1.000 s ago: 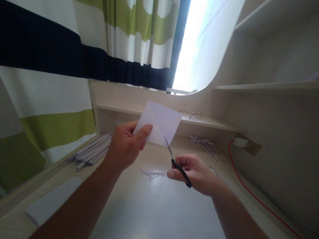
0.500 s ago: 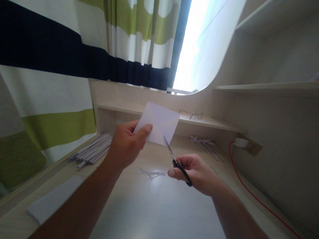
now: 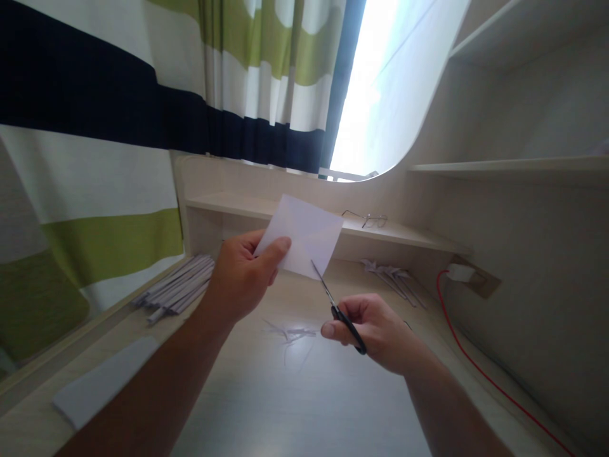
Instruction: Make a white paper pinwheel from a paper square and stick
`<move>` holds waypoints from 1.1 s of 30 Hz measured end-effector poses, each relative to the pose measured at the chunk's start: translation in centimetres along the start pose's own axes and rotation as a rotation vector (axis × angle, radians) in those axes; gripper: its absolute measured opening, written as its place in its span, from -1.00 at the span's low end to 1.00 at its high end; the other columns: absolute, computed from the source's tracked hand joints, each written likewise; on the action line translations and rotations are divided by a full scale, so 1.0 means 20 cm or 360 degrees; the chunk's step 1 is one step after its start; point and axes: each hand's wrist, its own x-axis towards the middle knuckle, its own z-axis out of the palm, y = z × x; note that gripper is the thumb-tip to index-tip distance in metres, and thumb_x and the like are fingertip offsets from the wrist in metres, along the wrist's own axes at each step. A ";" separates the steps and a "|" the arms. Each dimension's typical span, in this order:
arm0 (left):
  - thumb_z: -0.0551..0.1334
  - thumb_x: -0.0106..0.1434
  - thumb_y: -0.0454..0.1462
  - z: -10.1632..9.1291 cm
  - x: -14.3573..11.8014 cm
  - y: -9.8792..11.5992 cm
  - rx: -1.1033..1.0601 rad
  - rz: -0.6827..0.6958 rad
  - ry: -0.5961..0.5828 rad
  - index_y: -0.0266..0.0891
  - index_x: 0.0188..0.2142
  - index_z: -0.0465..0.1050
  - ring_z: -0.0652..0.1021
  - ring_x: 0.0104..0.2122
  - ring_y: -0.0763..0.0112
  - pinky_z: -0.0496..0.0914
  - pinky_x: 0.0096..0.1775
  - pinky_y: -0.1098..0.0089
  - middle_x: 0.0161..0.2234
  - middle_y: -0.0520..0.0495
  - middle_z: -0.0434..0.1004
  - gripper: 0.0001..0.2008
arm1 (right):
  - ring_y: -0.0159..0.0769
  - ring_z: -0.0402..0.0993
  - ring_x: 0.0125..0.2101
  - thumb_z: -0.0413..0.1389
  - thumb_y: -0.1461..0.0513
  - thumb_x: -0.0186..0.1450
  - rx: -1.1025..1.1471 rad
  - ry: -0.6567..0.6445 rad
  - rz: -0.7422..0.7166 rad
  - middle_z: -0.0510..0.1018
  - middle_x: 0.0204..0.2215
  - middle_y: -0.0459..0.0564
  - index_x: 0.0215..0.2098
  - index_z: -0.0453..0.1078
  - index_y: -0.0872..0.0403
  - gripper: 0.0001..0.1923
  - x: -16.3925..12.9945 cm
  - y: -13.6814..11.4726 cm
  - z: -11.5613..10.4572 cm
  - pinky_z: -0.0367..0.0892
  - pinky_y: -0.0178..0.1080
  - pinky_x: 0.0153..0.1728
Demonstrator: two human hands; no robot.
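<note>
A square sheet of white paper [image 3: 309, 235] with faint diagonal creases is pinched at its left corner by my left hand [image 3: 247, 273], thumb on top. My right hand [image 3: 373, 330] is closed round the black handles of a pair of scissors [image 3: 349, 327]. The blades point up and left, and their tips lie over the lower edge of the paper, near its bottom corner. Beneath, thin paper scraps [image 3: 292, 333] are scattered on the desk [image 3: 295, 406].
Rolled paper sticks [image 3: 181, 289] lie in a bundle at left, behind a stack of white paper [image 3: 107, 381]. Several paper pinwheels on sticks [image 3: 392, 276] rest at the back right. Glasses [image 3: 373, 220] sit on the low shelf [image 3: 404, 235]. A red cable [image 3: 469, 365] runs from a white plug [image 3: 460, 273] along the right.
Almost nothing differs. The scissors and my right hand have shifted very slightly, while the paper and my left hand keep their place.
</note>
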 end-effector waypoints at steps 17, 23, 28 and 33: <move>0.24 0.30 -0.16 0.00 -0.01 0.01 0.0002 0.0008 -0.0083 -0.21 -0.62 0.31 0.30 -0.66 0.48 0.17 -0.58 0.45 -0.71 0.10 0.28 -0.62 | -0.46 0.10 -0.59 0.34 -0.12 0.16 0.0031 0.0018 -0.0002 0.27 -0.61 -0.20 -0.51 0.33 0.09 -0.50 -0.01 -0.01 0.00 -0.02 -0.31 -0.57; 0.23 0.33 -0.17 0.02 -0.02 0.02 -0.0019 -0.0004 -0.0184 -0.21 -0.60 0.31 0.30 -0.64 0.50 0.15 -0.57 0.44 -0.69 0.11 0.28 -0.62 | -0.46 0.08 -0.57 0.33 -0.10 0.18 0.0089 -0.0001 -0.0003 0.26 -0.59 -0.20 -0.49 0.33 0.09 -0.52 0.00 -0.01 0.00 -0.02 -0.31 -0.55; 0.23 0.34 -0.17 0.02 -0.03 0.01 0.0002 0.0000 -0.0193 -0.22 -0.60 0.31 0.30 -0.64 0.51 0.15 -0.56 0.44 -0.68 0.12 0.28 -0.62 | -0.45 0.07 -0.57 0.32 -0.10 0.19 0.0078 0.0003 -0.0038 0.25 -0.59 -0.20 -0.48 0.33 0.09 -0.53 0.00 -0.01 0.00 -0.02 -0.31 -0.55; 0.23 0.34 -0.18 0.02 -0.03 0.01 0.0018 0.0007 -0.0190 -0.23 -0.59 0.32 0.31 -0.64 0.52 0.16 -0.57 0.45 -0.68 0.13 0.28 -0.62 | -0.45 0.08 -0.57 0.30 -0.12 0.20 0.0052 0.0000 -0.0036 0.24 -0.59 -0.20 -0.48 0.34 0.09 -0.52 0.00 -0.01 0.00 -0.01 -0.31 -0.55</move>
